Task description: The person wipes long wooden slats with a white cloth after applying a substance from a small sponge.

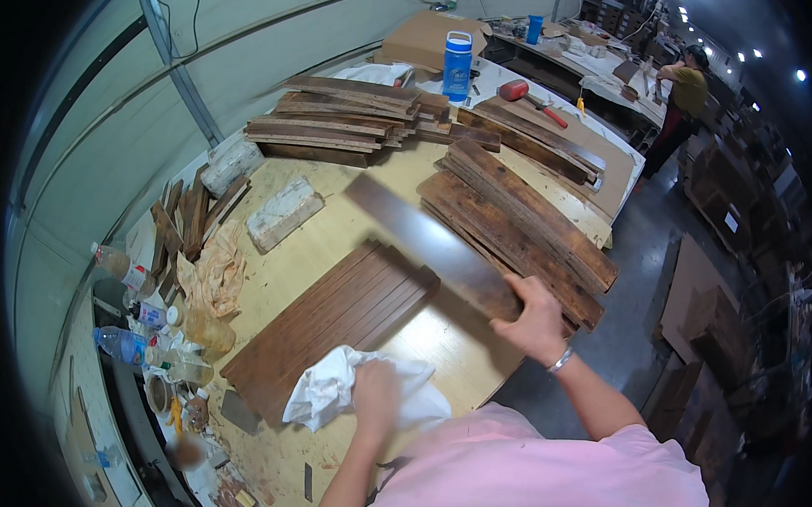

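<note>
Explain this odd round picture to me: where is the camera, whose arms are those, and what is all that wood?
The camera sits on a person's head and looks down, so the arms rising from the bottom are their own. Its wide lens bends straight edges. The right hand grips the end of a dark plank, blurred as if moving. The left hand presses a white cloth onto a row of dark boards lying on a pale workbench. Stacks of rough planks and some bottles lie around.
</note>
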A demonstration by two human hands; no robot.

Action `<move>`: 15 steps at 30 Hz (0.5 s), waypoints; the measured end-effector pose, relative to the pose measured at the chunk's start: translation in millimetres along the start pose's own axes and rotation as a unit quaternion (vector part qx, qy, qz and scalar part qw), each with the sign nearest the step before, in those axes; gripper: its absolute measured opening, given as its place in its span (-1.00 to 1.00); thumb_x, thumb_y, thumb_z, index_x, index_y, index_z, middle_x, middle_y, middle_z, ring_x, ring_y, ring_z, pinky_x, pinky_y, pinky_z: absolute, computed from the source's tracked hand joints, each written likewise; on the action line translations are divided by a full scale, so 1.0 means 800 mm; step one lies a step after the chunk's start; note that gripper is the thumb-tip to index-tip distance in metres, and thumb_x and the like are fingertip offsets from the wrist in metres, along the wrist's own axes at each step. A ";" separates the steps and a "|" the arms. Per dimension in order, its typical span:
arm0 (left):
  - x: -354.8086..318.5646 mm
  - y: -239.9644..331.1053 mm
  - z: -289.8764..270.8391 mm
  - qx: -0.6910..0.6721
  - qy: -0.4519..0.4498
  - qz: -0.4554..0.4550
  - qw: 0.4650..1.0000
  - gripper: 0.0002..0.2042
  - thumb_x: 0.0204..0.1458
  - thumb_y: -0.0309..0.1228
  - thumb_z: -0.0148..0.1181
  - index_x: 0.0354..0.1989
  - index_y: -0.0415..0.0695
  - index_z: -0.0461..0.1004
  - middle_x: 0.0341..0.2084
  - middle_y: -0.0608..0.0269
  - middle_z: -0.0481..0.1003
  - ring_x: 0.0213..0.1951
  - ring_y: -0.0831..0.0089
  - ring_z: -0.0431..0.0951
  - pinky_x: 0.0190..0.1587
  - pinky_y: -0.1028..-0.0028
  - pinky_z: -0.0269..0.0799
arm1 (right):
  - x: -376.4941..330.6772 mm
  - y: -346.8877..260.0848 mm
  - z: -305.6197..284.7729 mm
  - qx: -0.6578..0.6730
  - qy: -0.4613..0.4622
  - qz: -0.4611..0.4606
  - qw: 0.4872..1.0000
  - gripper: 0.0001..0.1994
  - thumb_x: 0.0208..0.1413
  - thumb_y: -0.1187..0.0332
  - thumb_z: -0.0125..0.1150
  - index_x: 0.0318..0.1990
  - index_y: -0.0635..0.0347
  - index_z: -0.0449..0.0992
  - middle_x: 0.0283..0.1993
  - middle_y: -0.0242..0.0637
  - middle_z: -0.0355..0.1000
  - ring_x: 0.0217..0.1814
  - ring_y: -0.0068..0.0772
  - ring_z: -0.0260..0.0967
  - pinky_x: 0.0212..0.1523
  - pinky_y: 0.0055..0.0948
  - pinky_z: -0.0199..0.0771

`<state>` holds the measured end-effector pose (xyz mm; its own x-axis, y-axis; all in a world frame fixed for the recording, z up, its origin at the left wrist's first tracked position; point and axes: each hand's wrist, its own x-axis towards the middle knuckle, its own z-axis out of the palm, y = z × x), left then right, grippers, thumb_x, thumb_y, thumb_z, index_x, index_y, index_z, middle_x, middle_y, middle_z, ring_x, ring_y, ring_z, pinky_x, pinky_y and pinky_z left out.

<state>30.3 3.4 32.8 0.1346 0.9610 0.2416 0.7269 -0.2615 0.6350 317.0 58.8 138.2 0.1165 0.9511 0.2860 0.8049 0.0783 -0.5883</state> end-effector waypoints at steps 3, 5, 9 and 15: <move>-0.039 -0.033 0.042 0.031 -0.027 -0.007 0.999 -0.73 -0.04 -0.48 0.20 -0.13 -0.22 0.49 -0.02 0.01 0.44 0.14 0.05 0.32 0.19 0.21 0.24 | 0.019 0.041 -0.026 -0.052 0.044 0.030 0.997 -0.38 -0.37 0.30 0.40 0.02 0.15 0.48 -0.21 -0.19 0.40 -0.17 -0.11 0.43 -0.15 -0.24 0.46; -0.046 -0.038 0.051 0.020 -0.008 -0.012 1.000 -0.73 -0.06 -0.50 0.21 -0.13 -0.22 0.48 -0.01 0.02 0.43 0.14 0.06 0.32 0.18 0.21 0.25 | 0.028 0.058 -0.037 -0.069 0.034 0.092 0.993 -0.38 -0.40 0.32 0.43 0.01 0.18 0.50 -0.21 -0.20 0.39 -0.11 -0.12 0.39 -0.12 -0.23 0.44; -0.041 -0.037 0.048 0.024 -0.007 0.009 1.000 -0.69 -0.05 -0.49 0.16 -0.08 -0.18 0.47 0.02 0.07 0.40 0.12 0.05 0.33 0.21 0.16 0.22 | 0.032 0.097 -0.034 -0.121 0.036 0.038 0.991 -0.45 -0.35 0.37 0.39 -0.03 0.21 0.52 -0.11 -0.17 0.32 0.05 -0.11 0.23 0.02 -0.24 0.34; -0.040 -0.033 0.046 0.016 0.017 0.010 1.000 -0.74 -0.07 -0.56 0.19 -0.15 -0.21 0.47 -0.05 0.08 0.43 0.05 0.06 0.39 0.14 0.22 0.29 | 0.031 0.092 -0.018 -0.159 0.113 -0.003 0.981 -0.62 -0.24 0.52 0.23 -0.14 0.22 0.54 -0.10 -0.15 0.32 0.02 -0.10 0.24 -0.02 -0.21 0.30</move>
<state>31.9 -17.6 -18.7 0.1280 0.9517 0.2790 0.7453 -0.2779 0.6061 387.7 83.6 112.9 0.2081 0.8580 0.4697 0.9424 -0.0473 -0.3311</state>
